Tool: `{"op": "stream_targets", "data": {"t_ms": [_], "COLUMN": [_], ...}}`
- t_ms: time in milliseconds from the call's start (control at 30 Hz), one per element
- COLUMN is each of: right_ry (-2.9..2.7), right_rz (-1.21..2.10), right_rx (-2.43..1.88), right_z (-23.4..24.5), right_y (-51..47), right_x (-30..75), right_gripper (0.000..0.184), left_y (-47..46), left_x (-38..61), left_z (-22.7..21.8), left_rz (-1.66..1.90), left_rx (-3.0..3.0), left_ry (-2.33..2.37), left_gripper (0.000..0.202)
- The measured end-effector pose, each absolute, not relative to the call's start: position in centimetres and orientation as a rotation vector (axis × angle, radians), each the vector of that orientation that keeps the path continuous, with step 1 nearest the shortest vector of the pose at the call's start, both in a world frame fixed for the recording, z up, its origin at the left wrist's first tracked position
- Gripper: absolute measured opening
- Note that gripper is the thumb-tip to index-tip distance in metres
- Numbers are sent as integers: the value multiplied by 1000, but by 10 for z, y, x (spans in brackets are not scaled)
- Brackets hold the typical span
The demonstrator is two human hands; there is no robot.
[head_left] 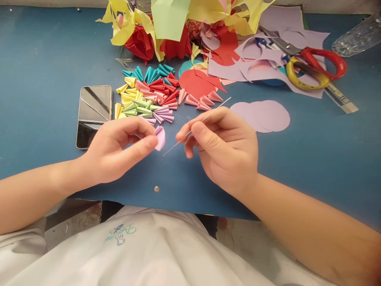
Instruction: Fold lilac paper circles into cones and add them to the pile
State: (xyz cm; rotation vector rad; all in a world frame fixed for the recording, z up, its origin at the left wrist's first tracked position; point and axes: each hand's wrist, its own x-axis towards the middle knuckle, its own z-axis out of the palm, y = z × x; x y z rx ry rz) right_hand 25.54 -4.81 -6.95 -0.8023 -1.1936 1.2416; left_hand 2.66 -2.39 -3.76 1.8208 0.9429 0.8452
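My left hand (119,149) pinches a small folded piece of lilac paper (160,138) between thumb and fingers. Facing it, my right hand (223,147) is closed on a thin, straight stick (218,105) that looks like a fine skewer or wire. Its lower tip points down toward the lilac paper, a little apart from it. Beyond my hands lies a cluster of small rolled paper cones (145,97) in teal, yellow, red, pink, green and lilac. Overlapping lilac paper circles (262,115) rest flat just past my right hand.
A phone (94,115) lies left of the cones. Scissors (308,63) with red and yellow handles sit on lilac paper scraps (232,69), beside a clear ruler-like strip (342,99). Crumpled yellow and red paper (139,41) is heaped at the back. A clear bottle (357,37) stands far right.
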Motion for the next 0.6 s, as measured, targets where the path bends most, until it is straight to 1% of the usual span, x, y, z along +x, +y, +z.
{"op": "stream_targets", "data": {"t_ms": [67, 133, 233, 367, 433, 533, 600], "right_ry": [-1167, -1167, -1213, -1210, -1200, -1195, -1169], "right_rz": [1281, 1301, 1303, 1293, 1295, 1332, 1358], "right_rx": [-782, -766, -798, -837, -844, -859, -865], "right_z": [-71, -72, -73, -74, -74, -73, -73], "right_y": [-47, -47, -46, -45, -45, -47, -48], "right_x": [255, 255, 254, 253, 252, 251, 251], "right_gripper": [13, 14, 20, 27, 22, 14, 12], "left_y": [-24, -25, -26, -25, -25, -25, -26], "left_x": [28, 29, 32, 33, 32, 32, 32], "left_z": [-37, -40, -45, -47, -46, -46, -47], "left_rz": [858, 896, 935, 878, 844, 828, 819], "left_rx": [1770, 1716, 1590, 1385, 1356, 1358, 1353], "left_ry": [912, 909, 907, 900, 874, 828, 813], "left_gripper": [15, 7, 20, 34, 36, 32, 28]}}
